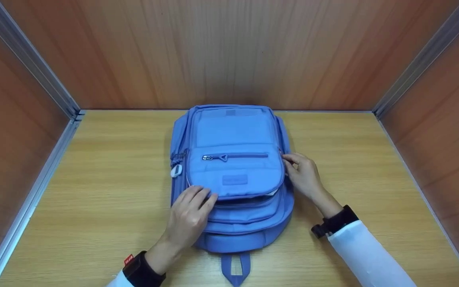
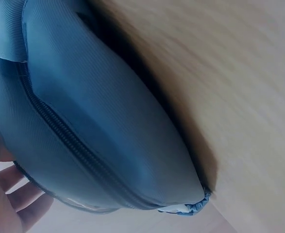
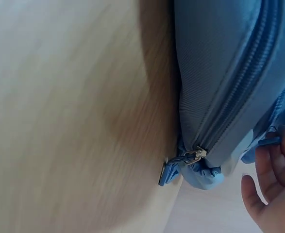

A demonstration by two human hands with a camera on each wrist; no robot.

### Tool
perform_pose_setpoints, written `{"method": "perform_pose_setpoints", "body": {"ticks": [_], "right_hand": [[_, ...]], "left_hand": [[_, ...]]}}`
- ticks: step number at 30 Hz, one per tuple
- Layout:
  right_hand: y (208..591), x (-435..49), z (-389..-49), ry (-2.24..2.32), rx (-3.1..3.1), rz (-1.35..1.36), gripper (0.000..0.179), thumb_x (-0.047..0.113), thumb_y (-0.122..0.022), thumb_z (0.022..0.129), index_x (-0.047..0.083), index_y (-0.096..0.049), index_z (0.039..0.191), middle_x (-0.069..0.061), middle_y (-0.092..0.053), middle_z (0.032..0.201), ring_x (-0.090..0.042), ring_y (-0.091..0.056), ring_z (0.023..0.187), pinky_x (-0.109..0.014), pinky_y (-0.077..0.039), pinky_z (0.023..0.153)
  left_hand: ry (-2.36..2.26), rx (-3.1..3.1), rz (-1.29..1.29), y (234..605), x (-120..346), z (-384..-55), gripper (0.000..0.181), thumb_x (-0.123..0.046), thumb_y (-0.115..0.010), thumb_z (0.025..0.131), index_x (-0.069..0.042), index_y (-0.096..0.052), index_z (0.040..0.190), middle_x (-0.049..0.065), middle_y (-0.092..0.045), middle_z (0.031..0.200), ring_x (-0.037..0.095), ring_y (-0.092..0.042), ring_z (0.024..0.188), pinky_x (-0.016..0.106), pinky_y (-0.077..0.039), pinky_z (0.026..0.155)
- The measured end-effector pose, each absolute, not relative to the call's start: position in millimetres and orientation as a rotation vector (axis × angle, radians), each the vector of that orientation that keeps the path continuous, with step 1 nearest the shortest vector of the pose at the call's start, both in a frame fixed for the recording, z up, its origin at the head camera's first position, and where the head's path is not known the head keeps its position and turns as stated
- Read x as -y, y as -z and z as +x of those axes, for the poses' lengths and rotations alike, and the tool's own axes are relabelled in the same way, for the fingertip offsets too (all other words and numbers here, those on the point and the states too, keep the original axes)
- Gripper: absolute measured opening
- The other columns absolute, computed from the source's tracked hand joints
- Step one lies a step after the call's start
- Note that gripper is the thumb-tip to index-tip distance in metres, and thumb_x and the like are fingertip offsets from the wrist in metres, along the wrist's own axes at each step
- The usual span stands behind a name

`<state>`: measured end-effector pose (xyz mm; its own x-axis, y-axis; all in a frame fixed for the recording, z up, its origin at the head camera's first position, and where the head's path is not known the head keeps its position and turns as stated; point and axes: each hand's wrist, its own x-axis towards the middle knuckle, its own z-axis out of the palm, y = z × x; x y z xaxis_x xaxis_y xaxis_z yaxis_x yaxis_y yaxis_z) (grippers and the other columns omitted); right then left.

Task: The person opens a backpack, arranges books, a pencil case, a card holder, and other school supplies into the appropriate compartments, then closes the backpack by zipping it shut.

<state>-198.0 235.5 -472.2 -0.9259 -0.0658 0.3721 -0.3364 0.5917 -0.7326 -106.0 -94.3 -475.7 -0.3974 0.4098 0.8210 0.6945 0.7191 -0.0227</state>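
Observation:
A blue backpack (image 1: pixel 235 131) lies on the table, its carrying loop (image 1: pixel 236 269) toward me. The front pocket (image 1: pixel 235 171) gapes along its near edge, and a sliver of something white shows inside at the right. At that pocket's near left corner, my left hand (image 1: pixel 189 219) grips the edge between thumb and fingers. My right hand (image 1: pixel 304 177) is at the pocket's right side. In the right wrist view it pinches a blue zipper pull (image 3: pixel 270 141) between thumb and fingers. Another zipper pull (image 3: pixel 167 172) hangs free lower on the bag's side.
The wooden table (image 1: pixel 105 191) extends on both sides of the backpack. Wood panels (image 1: pixel 229 52) with metal edge rails (image 1: pixel 34 191) enclose it at the back, left and right. A white tag (image 1: pixel 176 171) hangs on the bag's left side.

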Motion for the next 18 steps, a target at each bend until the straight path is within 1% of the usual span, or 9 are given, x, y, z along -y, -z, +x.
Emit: {"method": "perform_pose_setpoints", "body": {"ticks": [8, 13, 18], "right_hand": [[466.7, -243.7, -182.9, -1.188, 2.424, 0.400, 0.007, -0.002, -0.073, 0.095, -0.004, -0.078, 0.100, -0.009, -0.072, 0.091, -0.019, -0.064, 0.086, -0.019, -0.051, 0.077], [464.3, -245.4, -170.6, -1.168, 2.402, 0.421, 0.006, -0.003, -0.076, 0.092, -0.001, -0.078, 0.097, -0.005, -0.072, 0.090, -0.017, -0.062, 0.086, -0.017, -0.048, 0.077], [466.7, -247.1, -158.1, -1.133, 2.374, 0.456, 0.007, -0.004, -0.078, 0.090, 0.000, -0.078, 0.096, -0.003, -0.071, 0.088, -0.016, -0.060, 0.084, -0.019, -0.048, 0.075]], "left_hand": [[0.431, 1.998, -0.844, 476.7, 92.6, -108.7, 0.024, 0.006, -0.059, 0.093, -0.003, -0.079, 0.101, 0.014, -0.076, 0.097, 0.034, -0.071, 0.091, 0.049, -0.062, 0.085], [0.430, 1.999, -0.844, 476.6, 92.4, -110.1, 0.023, 0.006, -0.059, 0.092, -0.002, -0.080, 0.100, 0.014, -0.076, 0.096, 0.033, -0.071, 0.091, 0.049, -0.062, 0.084], [0.420, 2.008, -0.836, 477.6, 92.1, -110.6, 0.023, 0.005, -0.060, 0.092, -0.003, -0.080, 0.100, 0.014, -0.075, 0.095, 0.034, -0.071, 0.090, 0.049, -0.062, 0.084]]}}
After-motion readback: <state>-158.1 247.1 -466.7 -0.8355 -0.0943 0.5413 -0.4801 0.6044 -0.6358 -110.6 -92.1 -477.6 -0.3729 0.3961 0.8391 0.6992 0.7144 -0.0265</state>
